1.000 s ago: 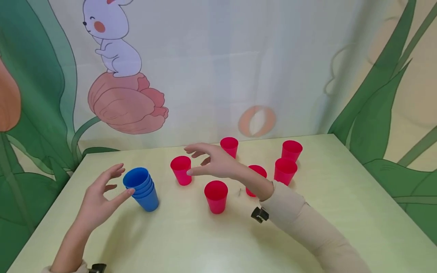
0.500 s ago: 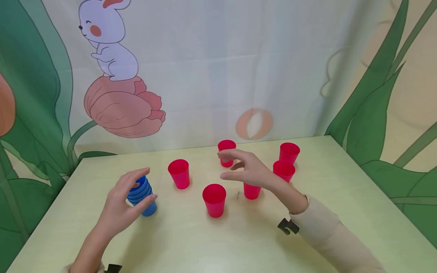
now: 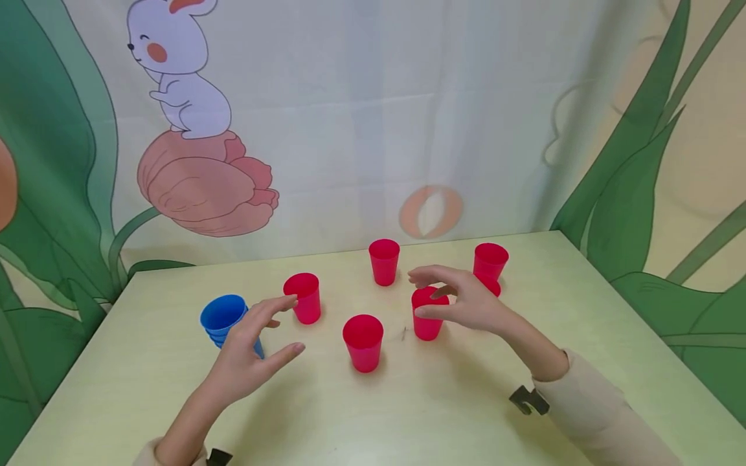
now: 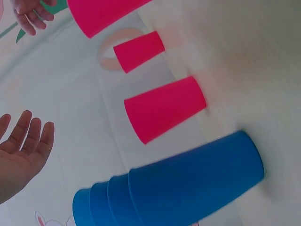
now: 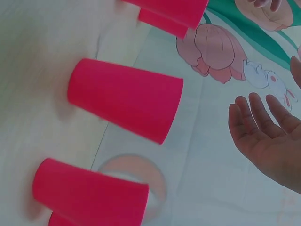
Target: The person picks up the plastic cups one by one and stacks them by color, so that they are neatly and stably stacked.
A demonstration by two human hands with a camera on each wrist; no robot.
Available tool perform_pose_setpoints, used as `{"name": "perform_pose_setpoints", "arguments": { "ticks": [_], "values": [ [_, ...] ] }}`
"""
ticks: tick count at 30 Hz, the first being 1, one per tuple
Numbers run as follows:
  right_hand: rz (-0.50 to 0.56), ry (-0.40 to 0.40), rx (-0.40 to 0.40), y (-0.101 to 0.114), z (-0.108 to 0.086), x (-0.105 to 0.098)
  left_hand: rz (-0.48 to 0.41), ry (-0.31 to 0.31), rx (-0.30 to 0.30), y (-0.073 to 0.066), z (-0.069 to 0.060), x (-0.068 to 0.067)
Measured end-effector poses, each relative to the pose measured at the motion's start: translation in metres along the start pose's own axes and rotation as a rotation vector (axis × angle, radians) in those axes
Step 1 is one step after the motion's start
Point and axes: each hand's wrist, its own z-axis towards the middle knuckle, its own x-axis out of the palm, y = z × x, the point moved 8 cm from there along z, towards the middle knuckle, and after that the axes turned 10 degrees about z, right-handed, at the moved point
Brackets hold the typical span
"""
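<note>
Both hands hover above the table with relaxed, parted fingers and hold nothing. The left hand (image 3: pixel 247 356) is just right of a stack of blue cups (image 3: pixel 224 313), hiding part of it; the left wrist view shows the nested blue stack (image 4: pixel 188 183) with several rims. Over a red cup (image 3: pixel 427 323) hangs the right hand (image 3: pixel 472 301), its fingers crossing in front of the rim. Another red cup (image 3: pixel 364 346) stands upright between the hands, and a further one (image 3: pixel 307 301) is just beyond the left fingertips.
At the back stands a red cup (image 3: pixel 384 264). Farther right, a red cup (image 3: pixel 491 259) overlaps in view another one, mostly hidden by the right hand. A printed curtain (image 3: pixel 326 129) hangs behind the table's (image 3: pixel 373 427) far edge.
The left hand has moved right, from beside the blue stack's left across its front. The right hand has moved right, away from the left red cup. The view has shifted slightly; the cups appear unmoved.
</note>
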Motion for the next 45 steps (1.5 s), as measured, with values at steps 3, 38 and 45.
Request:
{"name": "perform_pose_setpoints", "arguments": {
  "ticks": [3,38,45],
  "values": [
    [-0.006,-0.015,0.002,-0.005,-0.008,-0.007,-0.017,0.039,-0.018,-0.001,0.001,0.011],
    [-0.087,-0.257,0.255,-0.098,-0.053,-0.131,-0.098,0.259,-0.109,0.004,0.012,0.077],
    [-0.12,-0.326,0.306,-0.132,-0.043,-0.155,-0.106,0.29,-0.132,0.006,0.014,0.082]
  ]
}}
